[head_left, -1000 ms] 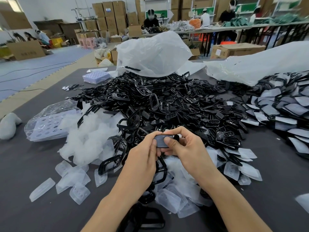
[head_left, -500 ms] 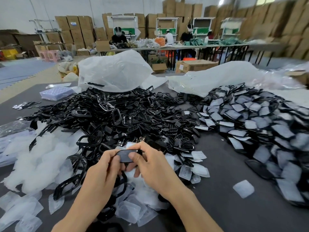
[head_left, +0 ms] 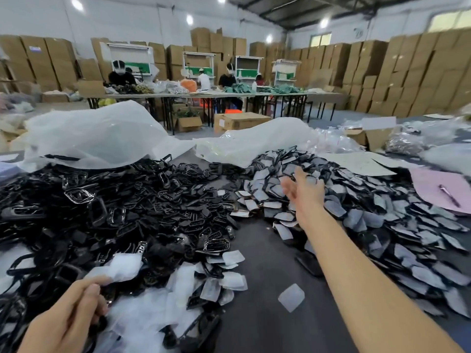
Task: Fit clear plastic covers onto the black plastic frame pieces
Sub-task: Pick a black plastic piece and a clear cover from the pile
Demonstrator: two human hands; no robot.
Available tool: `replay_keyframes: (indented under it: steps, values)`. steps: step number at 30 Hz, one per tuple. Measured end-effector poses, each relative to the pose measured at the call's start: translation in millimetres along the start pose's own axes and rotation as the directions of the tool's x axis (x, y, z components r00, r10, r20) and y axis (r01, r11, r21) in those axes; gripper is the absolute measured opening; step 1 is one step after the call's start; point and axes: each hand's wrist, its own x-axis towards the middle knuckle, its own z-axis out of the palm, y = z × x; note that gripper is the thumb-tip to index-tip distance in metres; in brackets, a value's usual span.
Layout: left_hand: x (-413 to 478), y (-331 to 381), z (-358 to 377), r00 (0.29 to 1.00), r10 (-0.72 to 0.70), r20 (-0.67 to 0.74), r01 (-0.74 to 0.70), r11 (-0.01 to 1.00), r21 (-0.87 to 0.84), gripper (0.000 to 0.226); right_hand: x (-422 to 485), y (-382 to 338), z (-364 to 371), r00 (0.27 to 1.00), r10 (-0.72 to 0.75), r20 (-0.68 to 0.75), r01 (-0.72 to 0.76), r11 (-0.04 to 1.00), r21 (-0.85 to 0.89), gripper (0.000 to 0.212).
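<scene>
My heap of black frame pieces [head_left: 114, 212] is hard glossy plastic, some rimmed in a bright chrome-like finish; the clear covers [head_left: 232, 280] are thin, milky, smooth plastic; on the covered pieces [head_left: 377, 220] that film looks dull grey over black; the table top [head_left: 265, 253] is matt dark grey; the bags [head_left: 96, 138] behind are crinkled translucent plastic film; the stacked boxes [head_left: 420, 77] are plain brown cardboard.

Right arm [head_left: 356, 276] outstretched, right hand [head_left: 303, 193] with fingers [head_left: 298, 174] spread, left hand [head_left: 68, 317] low, fingers curled
</scene>
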Motion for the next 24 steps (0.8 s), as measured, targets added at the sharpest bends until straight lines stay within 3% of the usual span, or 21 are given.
replay_keyframes:
  steps: [3,6,10,12,14,17,18,20,24]
  values:
    - [1.7,-7.4,-0.3,0.999,-0.023,0.031,0.022,0.999,0.035,0.053,-26.8,25.0,9.8,0.989,-0.091,0.116,0.114,0.97,-0.216,0.087]
    - [-2.1,7.2,-0.4,1.0,-0.03,-0.003,0.03,0.997,0.069,0.053,-73.6,57.3,35.7,0.957,-0.042,0.289,0.127,0.951,-0.283,0.076]
    - [-13.4,47.6,0.1,0.998,0.017,-0.062,-0.009,0.992,0.125,0.037,-150.8,106.6,74.9,0.814,0.055,0.578,0.238,0.877,-0.418,0.058]
    - [-15.6,57.1,0.3,0.998,0.037,-0.057,-0.03,0.993,0.112,0.022,-182.6,129.8,91.5,0.698,0.013,0.716,0.462,0.756,-0.464,0.055]
    - [-14.2,60.8,-3.4,0.996,0.055,-0.067,-0.044,0.988,0.149,0.022,-200.9,153.3,102.9,0.58,-0.011,0.815,0.708,0.503,-0.497,0.056]
    - [-10.0,55.2,-14.7,0.973,0.175,-0.149,-0.1,0.906,0.412,0.035,-210.6,177.4,108.8,0.534,0.101,0.839,0.819,0.183,-0.543,0.056]
    - [-6.9,50.2,-18.9,0.971,0.162,-0.178,-0.052,0.861,0.505,0.041,-210.5,181.3,107.6,0.532,0.119,0.838,0.827,0.139,-0.544,0.055]
    - [-2.5,40.5,-26.8,0.969,0.084,-0.231,0.079,0.782,0.618,0.045,-207.8,184.4,104.3,0.525,0.102,0.845,0.832,0.145,-0.535,0.051]
    - [-1.5,30.7,-35.0,0.988,-0.069,-0.141,0.148,0.708,0.69,0.06,-207.2,180.3,98.8,0.512,0.015,0.859,0.852,0.119,-0.509,0.041]
